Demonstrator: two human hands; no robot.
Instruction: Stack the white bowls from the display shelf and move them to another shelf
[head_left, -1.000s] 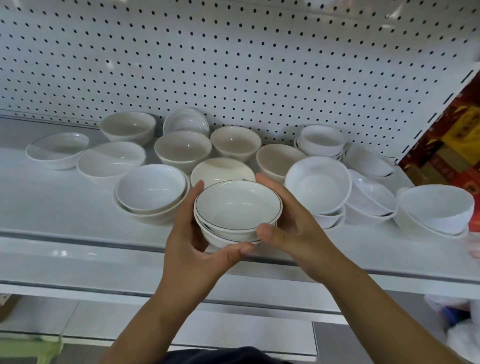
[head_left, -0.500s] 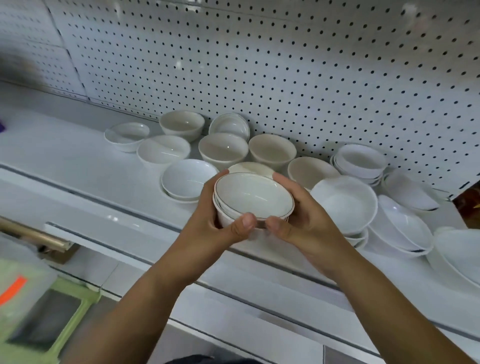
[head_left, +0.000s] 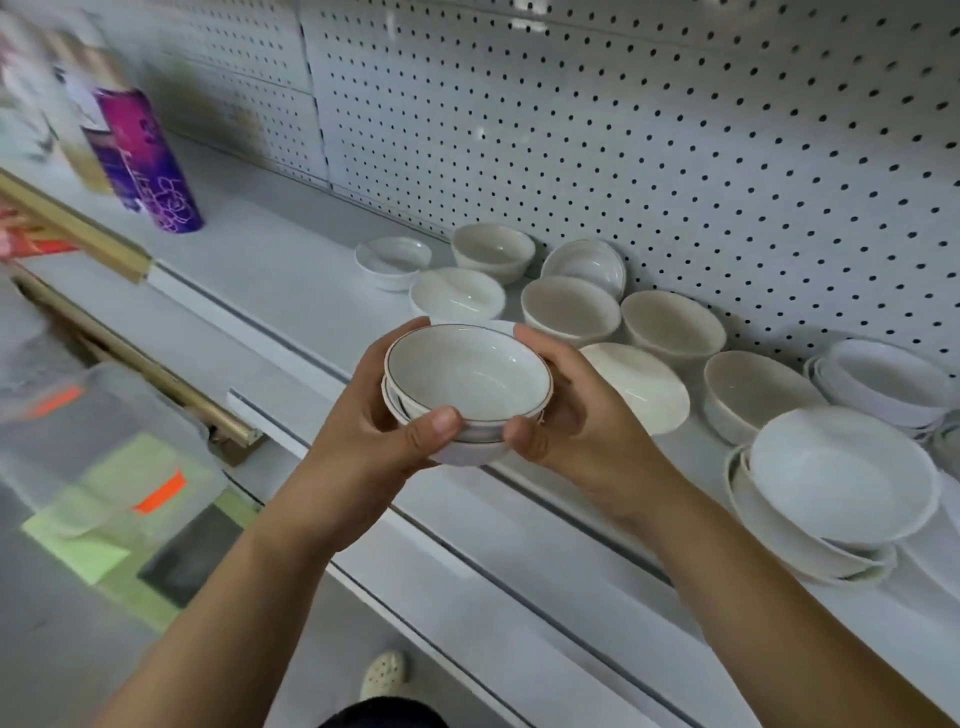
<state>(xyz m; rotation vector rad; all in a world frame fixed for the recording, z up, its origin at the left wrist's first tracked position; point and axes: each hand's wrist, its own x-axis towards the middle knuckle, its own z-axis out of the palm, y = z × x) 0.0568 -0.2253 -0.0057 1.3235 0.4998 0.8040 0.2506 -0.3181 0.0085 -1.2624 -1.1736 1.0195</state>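
Note:
A small stack of white bowls (head_left: 467, 384) with thin dark rims is held in the air in front of the display shelf (head_left: 291, 280). My left hand (head_left: 374, 441) grips its left side with the thumb on the near rim. My right hand (head_left: 576, 415) grips its right side the same way. Several more white and cream bowls stand on the shelf behind and to the right, among them a cream bowl (head_left: 569, 309) and a nested stack of wide white bowls (head_left: 836, 483).
A white pegboard wall (head_left: 623, 130) backs the shelf. Purple cans (head_left: 150, 161) stand at the far left of the shelf. A clear plastic bin (head_left: 98, 452) with orange marks sits lower left. A shoe (head_left: 384, 675) shows on the floor below.
The view has swung to the left and both hands have carried the bowl stack leftward along the shelf. The purple cans and the plastic bin have come into view.

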